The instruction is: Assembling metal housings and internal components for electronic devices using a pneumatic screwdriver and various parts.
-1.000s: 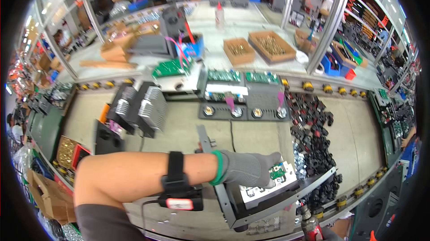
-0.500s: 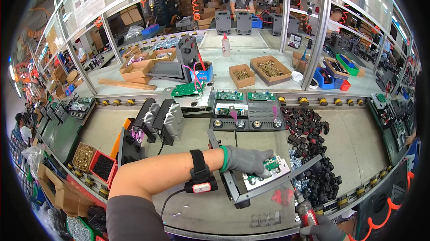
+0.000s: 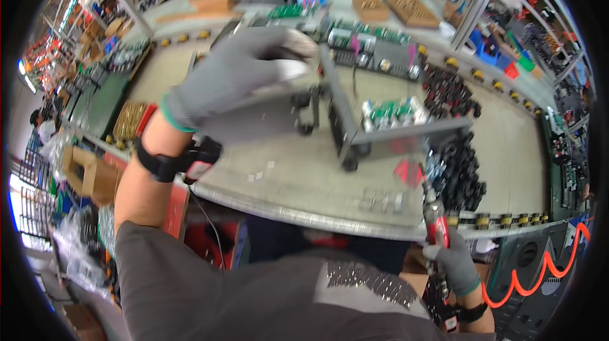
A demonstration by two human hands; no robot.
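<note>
My left hand [image 3: 238, 71], in a grey glove with pale fingertips, is raised over the left half of the bench and blurred by motion. Its thumb and fingers are apart, with nothing visible between them. Below it is a dark grey panel [image 3: 247, 119] with a black ribbed part at its right end. Low on the right, my gloved right hand [image 3: 458, 266] grips a red and grey power screwdriver [image 3: 436, 219], its bit pointing up toward the bench. Between the hands lies a grey metal bracket frame [image 3: 347, 126], beside a green circuit board [image 3: 390, 112] on a white base.
Black plastic parts [image 3: 460, 173] are heaped right of the frame. An orange coiled hose [image 3: 549, 271] hangs at lower right. Assembled units with boards [image 3: 387, 55] line the bench's far side. Cardboard trays [image 3: 409, 10] stand behind. Bench rollers [image 3: 482, 220] run along the near edge.
My left hand has left the circuit board and swung up and left over the dark panel. My right hand still holds the screwdriver. The view has tipped downward.
</note>
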